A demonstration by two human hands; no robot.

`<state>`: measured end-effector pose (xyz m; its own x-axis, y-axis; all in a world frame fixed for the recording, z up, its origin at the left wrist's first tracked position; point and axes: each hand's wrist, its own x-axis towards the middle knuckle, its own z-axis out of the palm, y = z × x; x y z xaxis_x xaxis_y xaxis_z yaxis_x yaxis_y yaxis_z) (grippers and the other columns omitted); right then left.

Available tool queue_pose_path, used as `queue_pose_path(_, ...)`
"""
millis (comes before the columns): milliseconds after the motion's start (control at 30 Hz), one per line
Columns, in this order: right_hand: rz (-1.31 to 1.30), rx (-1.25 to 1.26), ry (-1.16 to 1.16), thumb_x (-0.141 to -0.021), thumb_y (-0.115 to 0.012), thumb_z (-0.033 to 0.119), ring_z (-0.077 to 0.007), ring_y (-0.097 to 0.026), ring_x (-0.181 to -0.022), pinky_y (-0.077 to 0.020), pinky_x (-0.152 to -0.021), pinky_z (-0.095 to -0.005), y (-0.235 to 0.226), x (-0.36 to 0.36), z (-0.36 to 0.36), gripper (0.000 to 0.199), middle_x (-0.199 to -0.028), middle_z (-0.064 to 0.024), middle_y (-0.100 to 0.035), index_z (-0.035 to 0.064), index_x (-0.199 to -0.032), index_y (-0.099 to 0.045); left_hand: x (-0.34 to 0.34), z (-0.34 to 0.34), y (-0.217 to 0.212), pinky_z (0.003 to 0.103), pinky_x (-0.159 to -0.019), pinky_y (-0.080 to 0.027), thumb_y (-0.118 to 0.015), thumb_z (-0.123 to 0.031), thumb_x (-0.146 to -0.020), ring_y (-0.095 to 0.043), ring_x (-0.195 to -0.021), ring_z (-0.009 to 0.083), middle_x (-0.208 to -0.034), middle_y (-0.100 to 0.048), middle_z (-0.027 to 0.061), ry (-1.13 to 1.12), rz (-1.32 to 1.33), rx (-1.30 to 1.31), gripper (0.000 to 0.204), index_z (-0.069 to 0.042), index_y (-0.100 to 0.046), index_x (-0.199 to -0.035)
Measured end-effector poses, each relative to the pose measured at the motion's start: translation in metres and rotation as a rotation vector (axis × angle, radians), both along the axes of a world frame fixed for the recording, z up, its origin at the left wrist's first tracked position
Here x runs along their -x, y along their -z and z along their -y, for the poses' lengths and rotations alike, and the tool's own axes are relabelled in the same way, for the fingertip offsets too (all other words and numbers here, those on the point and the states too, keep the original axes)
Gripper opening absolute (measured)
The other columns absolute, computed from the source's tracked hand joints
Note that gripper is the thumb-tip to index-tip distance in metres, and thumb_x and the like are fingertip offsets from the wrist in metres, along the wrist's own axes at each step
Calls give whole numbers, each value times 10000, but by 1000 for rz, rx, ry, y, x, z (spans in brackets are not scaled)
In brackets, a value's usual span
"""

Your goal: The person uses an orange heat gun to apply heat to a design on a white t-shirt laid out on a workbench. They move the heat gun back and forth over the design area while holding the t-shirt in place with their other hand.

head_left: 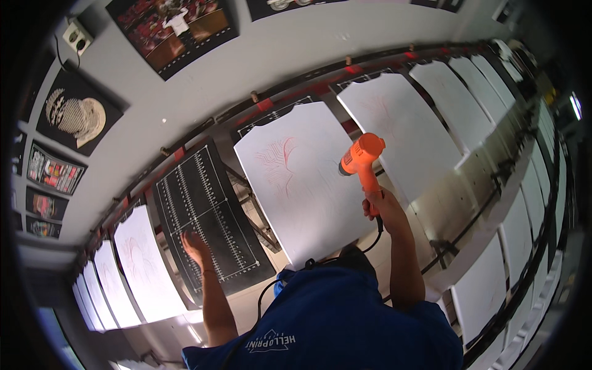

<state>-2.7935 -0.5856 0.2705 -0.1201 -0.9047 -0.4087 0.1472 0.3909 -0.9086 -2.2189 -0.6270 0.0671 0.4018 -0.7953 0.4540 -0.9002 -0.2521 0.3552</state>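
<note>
In my right hand (386,208) I grip the handle of an orange heat gun (365,153), its dark nozzle tilted down and to the left. Under the nozzle lies a white shirt (314,185) spread flat on a board, with fine red line printing on its left part. The gun appears held above the cloth. My left hand (195,248) has its fingers apart and holds nothing, over or on a black board (206,213) marked with white ruler lines. A black cord (375,240) runs from the gun's handle down toward my body.
More white shirts on boards stand in a row to the right (401,117) and left (145,259). A dark rail (296,82) runs behind them along the grey wall. Another row of white boards (484,290) curves along the right. Framed prints and a socket (78,38) are on the wall.
</note>
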Motion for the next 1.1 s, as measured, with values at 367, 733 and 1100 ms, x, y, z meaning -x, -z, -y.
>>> queue_pose_path(367,37,-9,-379,-890,-615,318,-135,-566,-580,-414,-478,-264,35,30,218,294,-682,-37,-560,36,-885,-534,-2,-254,-245,341,-920,-430,-467,-302,-967,-525,-1137,219,-1245,-541,117,-146,-907,694,417,-4,-506,-1256)
queue_pose_path(733,8,-36,-556,-877,-619,369,-119,-566,-607,-413,-487,-244,44,3,258,334,-714,-27,-562,45,-931,-557,60,-337,-341,344,-869,-431,-465,-282,-963,-519,-1042,224,-1152,-538,114,-42,-1001,1011,417,3,-487,-1268)
queue_pose_path(1100,-56,-53,-356,-881,-614,372,-117,-562,-623,-417,-510,-255,42,51,258,299,-717,-2,-544,79,-897,-552,69,-351,-307,347,-818,-431,-463,-262,-959,-512,-947,230,-1060,-535,111,-117,-1077,1047,420,10,-467,-1279)
